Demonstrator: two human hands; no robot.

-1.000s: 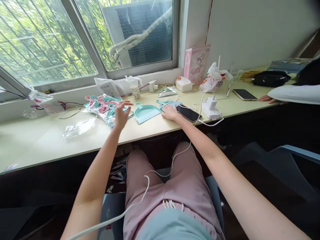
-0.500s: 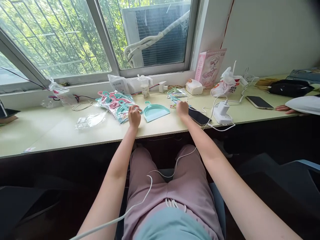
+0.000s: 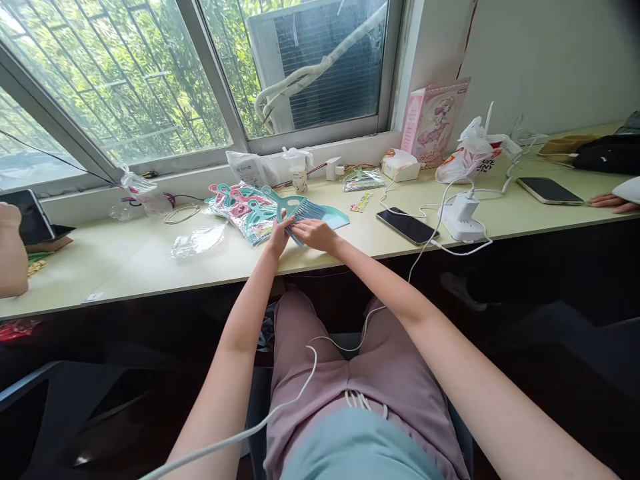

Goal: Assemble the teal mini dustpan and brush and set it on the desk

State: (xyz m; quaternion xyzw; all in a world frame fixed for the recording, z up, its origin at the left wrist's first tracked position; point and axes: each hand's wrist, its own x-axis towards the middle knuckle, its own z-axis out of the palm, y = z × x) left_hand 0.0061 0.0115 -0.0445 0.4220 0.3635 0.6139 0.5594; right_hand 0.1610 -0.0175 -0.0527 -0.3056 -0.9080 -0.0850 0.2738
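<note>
Both of my hands meet at a small teal hand brush [image 3: 293, 203] with blue-grey bristles, held over the table. My left hand [image 3: 280, 237] grips its lower left side, thumb up. With fingers bent together, my right hand [image 3: 316, 235] is closed at the lower bristles; its fingertips are partly hidden. A teal dustpan [image 3: 336, 217] lies just behind the right hand, partly covered by the brush. Left of the brush is a pile of teal and pink brush-and-dustpan sets [image 3: 245, 207] in clear plastic wrapping.
An empty clear bag [image 3: 197, 241] lies to the left, a small colourful card [image 3: 361, 203] to the right. Beyond it are a black phone [image 3: 407, 225] and a white charger block [image 3: 463, 220] with cables. Another person's hand [image 3: 610, 201] rests far right; another person's arm [image 3: 13, 253] shows far left.
My right hand has moved left with the brush, over the dustpan, to meet my left hand, which now grips the brush too. Another person's arm has appeared at the left edge.
</note>
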